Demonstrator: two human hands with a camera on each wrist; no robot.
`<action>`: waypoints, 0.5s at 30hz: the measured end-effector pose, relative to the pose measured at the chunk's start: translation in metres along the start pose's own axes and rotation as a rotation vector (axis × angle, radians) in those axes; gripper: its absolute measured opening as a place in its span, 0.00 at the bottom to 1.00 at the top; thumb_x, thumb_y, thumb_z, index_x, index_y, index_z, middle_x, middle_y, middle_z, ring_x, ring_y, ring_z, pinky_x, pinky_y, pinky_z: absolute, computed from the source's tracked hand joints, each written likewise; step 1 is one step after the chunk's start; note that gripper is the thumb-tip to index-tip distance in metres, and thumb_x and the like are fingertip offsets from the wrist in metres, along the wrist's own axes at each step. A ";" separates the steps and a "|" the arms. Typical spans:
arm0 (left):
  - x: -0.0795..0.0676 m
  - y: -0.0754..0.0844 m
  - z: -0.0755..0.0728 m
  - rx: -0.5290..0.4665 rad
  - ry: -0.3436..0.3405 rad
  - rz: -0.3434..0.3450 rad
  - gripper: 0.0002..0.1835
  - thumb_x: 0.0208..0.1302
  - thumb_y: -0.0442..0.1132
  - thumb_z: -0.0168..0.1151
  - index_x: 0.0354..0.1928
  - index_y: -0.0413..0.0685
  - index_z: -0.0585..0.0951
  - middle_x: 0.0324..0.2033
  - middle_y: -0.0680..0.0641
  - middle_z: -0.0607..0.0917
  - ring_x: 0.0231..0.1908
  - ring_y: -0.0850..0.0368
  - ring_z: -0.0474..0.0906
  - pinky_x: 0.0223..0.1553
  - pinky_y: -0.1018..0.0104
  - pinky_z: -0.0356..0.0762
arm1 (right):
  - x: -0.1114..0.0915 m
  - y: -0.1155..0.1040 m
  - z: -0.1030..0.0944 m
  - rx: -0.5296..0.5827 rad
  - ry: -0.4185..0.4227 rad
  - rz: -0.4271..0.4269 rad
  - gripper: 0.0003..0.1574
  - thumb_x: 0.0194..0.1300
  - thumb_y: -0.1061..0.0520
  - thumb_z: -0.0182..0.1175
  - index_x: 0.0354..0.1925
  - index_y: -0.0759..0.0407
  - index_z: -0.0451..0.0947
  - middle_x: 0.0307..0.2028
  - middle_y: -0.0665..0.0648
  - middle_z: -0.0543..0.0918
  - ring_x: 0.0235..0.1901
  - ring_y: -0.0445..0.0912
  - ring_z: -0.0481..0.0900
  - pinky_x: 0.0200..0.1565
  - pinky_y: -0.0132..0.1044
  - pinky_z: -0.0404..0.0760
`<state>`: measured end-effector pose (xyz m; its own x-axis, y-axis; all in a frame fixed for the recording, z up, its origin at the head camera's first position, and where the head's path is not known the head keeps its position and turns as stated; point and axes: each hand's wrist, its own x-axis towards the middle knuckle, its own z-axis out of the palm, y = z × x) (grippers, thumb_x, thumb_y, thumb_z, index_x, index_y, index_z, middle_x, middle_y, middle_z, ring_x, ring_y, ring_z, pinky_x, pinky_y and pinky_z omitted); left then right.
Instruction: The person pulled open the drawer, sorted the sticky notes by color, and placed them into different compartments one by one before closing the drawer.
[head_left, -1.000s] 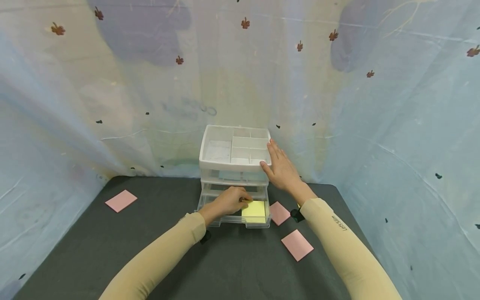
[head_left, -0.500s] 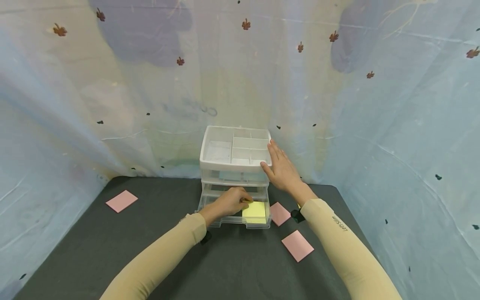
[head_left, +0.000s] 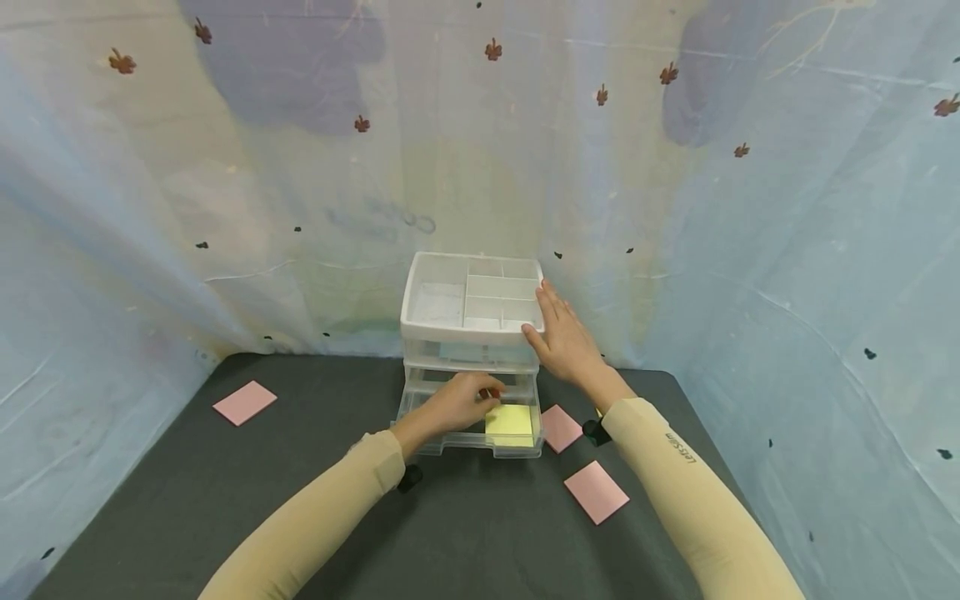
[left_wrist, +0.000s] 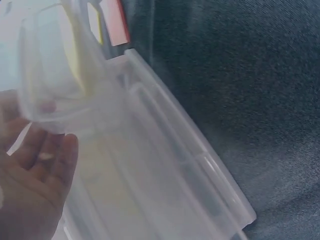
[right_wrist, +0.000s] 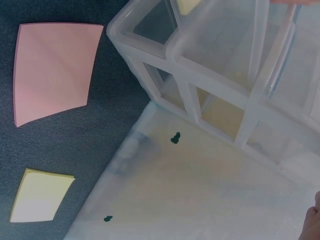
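Note:
A white drawer organizer point(head_left: 471, 330) with a divided top tray stands at the table's back. Its clear bottom drawer point(head_left: 457, 442) is pulled out and holds a yellow sticky-note pad point(head_left: 510, 423) on the right. My left hand point(head_left: 457, 402) is over this drawer, its thumb above the pad's left edge. In the left wrist view, the left hand's fingers point(left_wrist: 67, 155) are loosely bent, right at a clear plastic edge, with nothing gripped. My right hand point(head_left: 566, 340) rests with straight fingers along the organizer's right side; only a bit of it shows in the right wrist view.
Pink sticky-note pads lie on the dark table: one at the left point(head_left: 245, 403), one beside the drawer point(head_left: 561, 427), one in front point(head_left: 596, 492). Another yellow pad point(right_wrist: 41, 196) lies right of the organizer. Something light blue point(head_left: 461, 351) shows in the top drawer. A curtain hangs behind.
The left hand's fingers have loosened and shifted slightly, baring more of the yellow pad's upper left corner. My right hand has stayed at the organizer's side.

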<state>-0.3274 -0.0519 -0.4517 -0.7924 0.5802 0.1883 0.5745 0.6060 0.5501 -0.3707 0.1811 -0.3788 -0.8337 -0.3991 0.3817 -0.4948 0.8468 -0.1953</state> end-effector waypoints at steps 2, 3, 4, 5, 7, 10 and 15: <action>-0.002 0.002 -0.003 -0.004 0.027 0.014 0.14 0.77 0.38 0.63 0.61 0.49 0.85 0.48 0.51 0.87 0.45 0.58 0.83 0.43 0.65 0.83 | 0.000 0.000 0.001 -0.002 0.009 -0.006 0.50 0.83 0.36 0.43 0.84 0.62 0.39 0.84 0.59 0.39 0.82 0.53 0.42 0.80 0.54 0.47; -0.003 0.003 -0.004 -0.011 0.040 0.023 0.14 0.77 0.38 0.62 0.61 0.49 0.85 0.48 0.51 0.87 0.44 0.58 0.83 0.42 0.65 0.83 | 0.001 0.001 0.001 -0.002 0.012 -0.008 0.50 0.83 0.36 0.43 0.84 0.62 0.39 0.84 0.59 0.39 0.82 0.53 0.42 0.80 0.54 0.47; -0.004 0.004 -0.006 -0.018 0.054 0.034 0.15 0.77 0.38 0.62 0.61 0.49 0.85 0.48 0.51 0.86 0.44 0.58 0.83 0.42 0.65 0.83 | 0.001 0.001 0.001 -0.005 0.012 -0.007 0.50 0.83 0.36 0.42 0.84 0.62 0.39 0.84 0.59 0.39 0.82 0.53 0.42 0.80 0.54 0.47; -0.006 0.005 -0.008 -0.023 0.067 0.039 0.15 0.77 0.38 0.62 0.61 0.49 0.85 0.48 0.51 0.86 0.44 0.58 0.83 0.42 0.65 0.83 | 0.001 0.001 0.001 -0.009 0.014 -0.008 0.50 0.83 0.36 0.42 0.84 0.62 0.39 0.84 0.59 0.39 0.82 0.54 0.42 0.80 0.55 0.47; -0.010 0.007 -0.011 -0.038 0.094 0.052 0.15 0.78 0.38 0.61 0.62 0.49 0.84 0.48 0.52 0.87 0.44 0.59 0.83 0.42 0.64 0.83 | 0.000 0.001 0.001 -0.009 0.014 -0.007 0.50 0.83 0.36 0.42 0.84 0.62 0.39 0.84 0.59 0.39 0.82 0.54 0.42 0.80 0.55 0.47; -0.016 0.008 -0.016 -0.060 0.139 0.070 0.16 0.77 0.37 0.61 0.63 0.50 0.84 0.49 0.53 0.87 0.44 0.60 0.82 0.44 0.63 0.83 | 0.000 0.001 0.001 -0.008 0.007 -0.001 0.50 0.83 0.35 0.42 0.84 0.62 0.39 0.84 0.59 0.38 0.82 0.54 0.42 0.80 0.54 0.47; -0.025 0.008 -0.026 -0.087 0.230 0.114 0.16 0.76 0.34 0.62 0.63 0.47 0.83 0.49 0.51 0.86 0.45 0.58 0.83 0.47 0.58 0.85 | 0.000 0.000 0.002 -0.002 0.000 0.003 0.50 0.83 0.35 0.42 0.84 0.62 0.38 0.84 0.59 0.38 0.82 0.53 0.41 0.80 0.53 0.46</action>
<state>-0.3078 -0.0755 -0.4312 -0.7553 0.4972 0.4271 0.6505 0.4892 0.5810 -0.3716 0.1807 -0.3801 -0.8350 -0.3965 0.3815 -0.4918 0.8488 -0.1942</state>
